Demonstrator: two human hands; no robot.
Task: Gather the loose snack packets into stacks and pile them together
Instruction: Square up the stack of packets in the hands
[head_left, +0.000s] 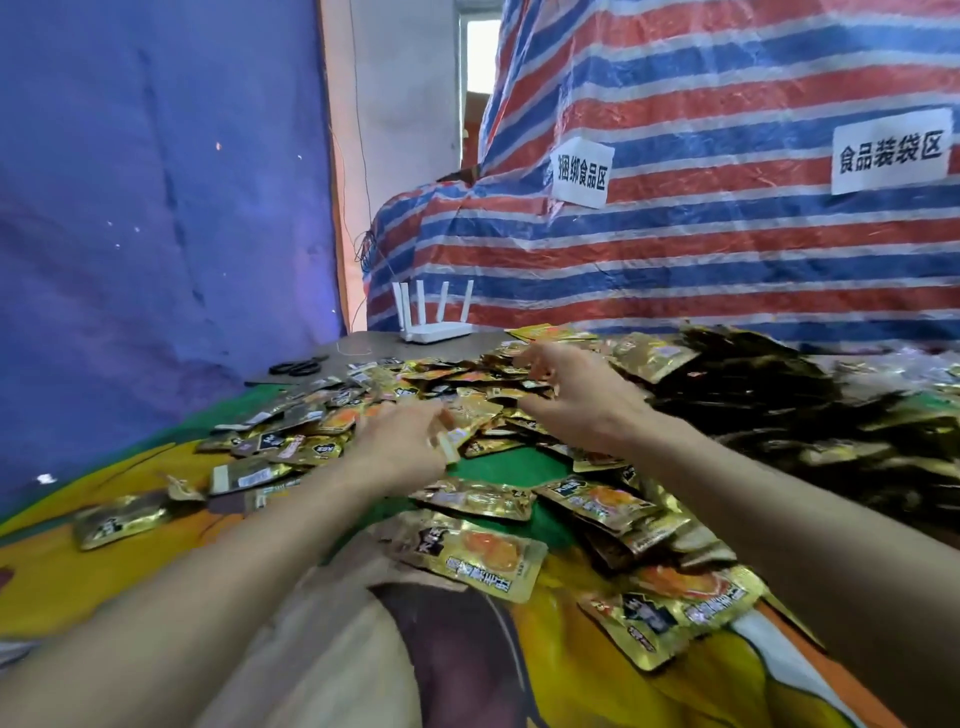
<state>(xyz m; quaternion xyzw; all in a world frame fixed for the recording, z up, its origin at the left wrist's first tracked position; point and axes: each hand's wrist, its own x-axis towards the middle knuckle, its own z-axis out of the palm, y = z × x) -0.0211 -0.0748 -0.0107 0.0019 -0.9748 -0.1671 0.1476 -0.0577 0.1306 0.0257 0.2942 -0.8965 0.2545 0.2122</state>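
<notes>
Two bare arms reach over a worktop (363, 344) strewn with gold snack packets (470, 555). The packets lie loose and overlapping on a printed green-and-yellow cloth (498, 466), from the near edge to the far side. The left hand (400, 441) sits low over the middle of the spread, its fingers curled against a gold packet. Motion blur hides the fingertips, so whether its grip pinches that packet cannot be told. The right hand (589, 402) hovers just beyond it and to the right, its grip spread, with the fingers splayed forward and down toward the thickest part of the packets. A patch of bare green cloth shows between the two wrists.

To the right of the right forearm, a heap of darker packets (753, 387) rises higher than the gold ones and runs off toward the frame's edge. At the far left corner of the worktop, black scissors (298, 367) lie flat, well apart from the hands. A white router (436, 325) with four upright antennas stands behind the packets. A blue sheet (156, 208) hangs at left. A red, white and blue striped tarpaulin (701, 244) covers the bulk behind the worktop, and two white paper signs (581, 174) bearing Chinese characters are fixed to it.
</notes>
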